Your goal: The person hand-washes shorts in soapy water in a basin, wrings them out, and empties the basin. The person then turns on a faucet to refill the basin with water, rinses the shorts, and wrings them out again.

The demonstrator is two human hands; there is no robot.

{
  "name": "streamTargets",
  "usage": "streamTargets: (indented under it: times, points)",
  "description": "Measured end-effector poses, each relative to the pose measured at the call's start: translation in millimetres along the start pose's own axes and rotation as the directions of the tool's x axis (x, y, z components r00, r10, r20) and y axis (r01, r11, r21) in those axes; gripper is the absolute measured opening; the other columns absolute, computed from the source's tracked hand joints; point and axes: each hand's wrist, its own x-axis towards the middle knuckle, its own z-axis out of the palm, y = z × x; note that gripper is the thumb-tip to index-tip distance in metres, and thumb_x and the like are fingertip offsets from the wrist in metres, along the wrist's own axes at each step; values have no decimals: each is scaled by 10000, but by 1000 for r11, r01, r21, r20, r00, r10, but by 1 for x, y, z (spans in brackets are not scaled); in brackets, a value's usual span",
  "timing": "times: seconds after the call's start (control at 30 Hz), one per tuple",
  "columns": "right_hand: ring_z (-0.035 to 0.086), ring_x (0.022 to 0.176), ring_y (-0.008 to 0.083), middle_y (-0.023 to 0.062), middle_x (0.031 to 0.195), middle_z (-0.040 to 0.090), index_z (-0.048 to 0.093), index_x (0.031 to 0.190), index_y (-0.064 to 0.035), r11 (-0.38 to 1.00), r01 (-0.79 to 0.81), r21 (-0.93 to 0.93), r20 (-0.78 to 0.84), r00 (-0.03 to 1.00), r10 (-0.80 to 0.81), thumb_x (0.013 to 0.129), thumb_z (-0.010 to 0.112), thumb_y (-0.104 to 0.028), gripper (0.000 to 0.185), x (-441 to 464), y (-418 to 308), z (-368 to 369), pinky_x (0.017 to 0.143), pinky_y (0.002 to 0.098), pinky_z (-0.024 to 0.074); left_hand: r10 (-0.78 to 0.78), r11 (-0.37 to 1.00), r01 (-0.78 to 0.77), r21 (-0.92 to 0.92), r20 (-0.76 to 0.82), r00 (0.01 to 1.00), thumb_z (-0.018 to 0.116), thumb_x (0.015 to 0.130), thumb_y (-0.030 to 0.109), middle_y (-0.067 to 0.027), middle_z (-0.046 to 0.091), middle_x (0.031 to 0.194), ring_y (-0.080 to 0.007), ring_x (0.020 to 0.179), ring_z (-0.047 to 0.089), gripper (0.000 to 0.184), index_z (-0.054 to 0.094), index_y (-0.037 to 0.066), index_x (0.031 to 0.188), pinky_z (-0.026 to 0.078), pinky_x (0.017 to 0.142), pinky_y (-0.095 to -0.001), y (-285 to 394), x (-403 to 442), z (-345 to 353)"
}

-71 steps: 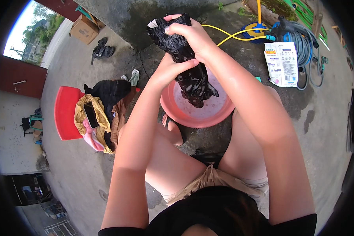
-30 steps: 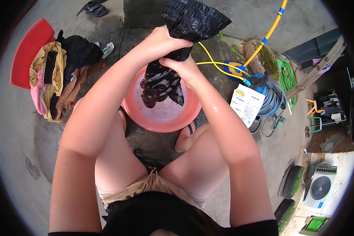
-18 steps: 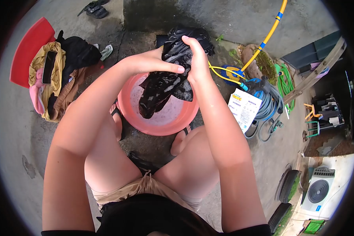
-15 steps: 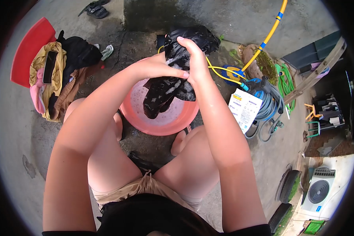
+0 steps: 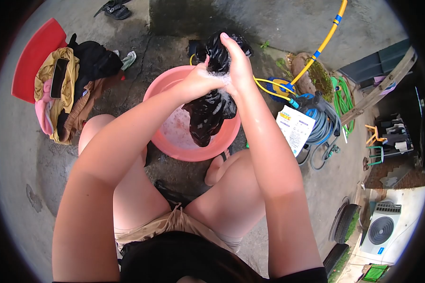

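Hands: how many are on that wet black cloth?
2. The left hand and the right hand meet around the middle of the black cloth, whose lower end hangs over the pink basin. Some fingers are hidden.

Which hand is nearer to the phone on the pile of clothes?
Left. The left hand holds the black cloth on the side toward the phone; the right hand holds it from the far side.
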Motion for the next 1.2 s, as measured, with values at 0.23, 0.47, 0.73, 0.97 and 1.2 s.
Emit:
streamTargets:
  times: [0.23,0.47,0.73,0.97,1.2]
  points:
    - [643,696,172,63,820,683,657,903,-66,999,6,-54,-72,997,-10,838,669,-262,206,12,2,-4,629,324,522,-52,971,91,221,-175,983,743,662,408,-310,405,1381,-281,1328,392,1024,283,-192,1352,326,1072,-319,-14,10,0]
    - [640,757,170,71,887,664,642,979,-7,974,29,-225,-9,999,-32,810,699,-328,367,6,-8,-17,685,306,519,-243,968,240,77,34,969,680,775,258,-95,628,1119,-183,1010,599,518,553,9,1211,455,900,-315,19,-2,7]
    - [523,1154,244,149,1261,549,564,1186,23,921,-181,-345,217,939,266,846,633,-484,614,-3,-23,-52,1018,412,363,-277,957,277,91,-11,961,748,711,363,-136,690,923,-191,850,644,465,702,-38,942,485,797,-298,25,-9,-7]
    - [435,1245,195,102,1305,510,411,1366,-5,781,-361,-510,141,860,490,825,696,-422,740,-31,-30,-59,1056,341,330,-169,979,160,-123,-61,984,701,808,343,-84,689,918,-144,808,651,371,676,28,1003,501,751,-277,47,-11,-3]
    - [555,1061,146,51,1129,601,548,1236,-31,750,-52,-660,251,925,285,770,766,-289,576,-38,10,-39,922,314,426,-103,985,112,135,-71,992,668,827,418,-85,671,901,-150,818,635,429,666,27,1001,496,747,-277,45,1,-9]
